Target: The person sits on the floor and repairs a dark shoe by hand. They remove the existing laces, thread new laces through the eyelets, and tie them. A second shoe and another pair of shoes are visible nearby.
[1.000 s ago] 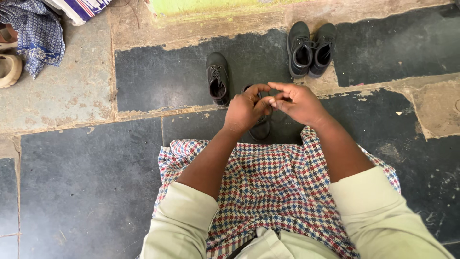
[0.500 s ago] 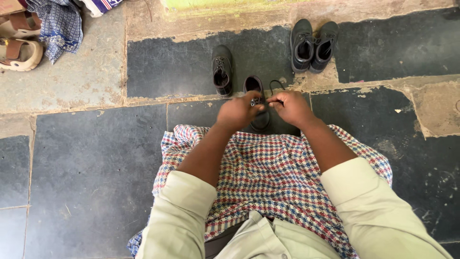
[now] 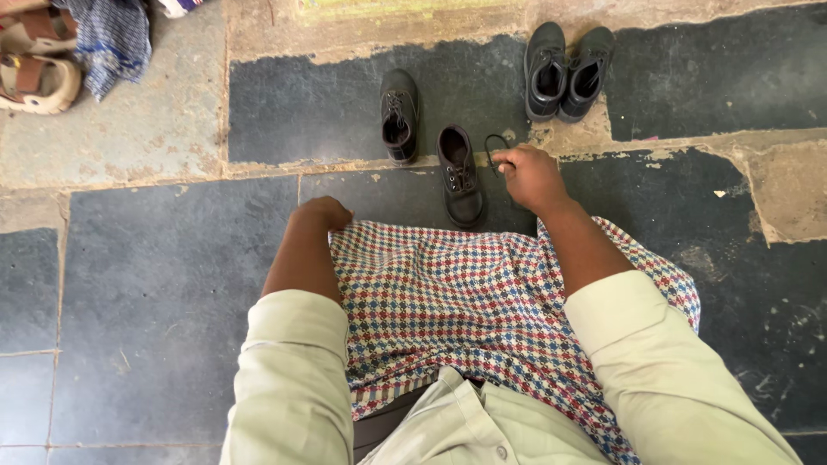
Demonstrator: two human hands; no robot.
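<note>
Nearest shoe (image 3: 459, 175) on floor (image 3: 146, 284) just beyond checked cloth (image 3: 482, 301), lace loop (image 3: 494, 148) to its right at right hand (image 3: 530, 175); second shoe (image 3: 400, 114) behind-left; shoe pair (image 3: 568, 71) farther right; sandals (image 3: 39, 65) far left beside bundled cloth (image 3: 112, 39); left hand (image 3: 323, 213) on cloth's left edge.

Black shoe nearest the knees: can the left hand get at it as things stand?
Probably yes. The left hand rests on the checked cloth, with bare floor between it and the black shoe; nothing blocks it.
</note>
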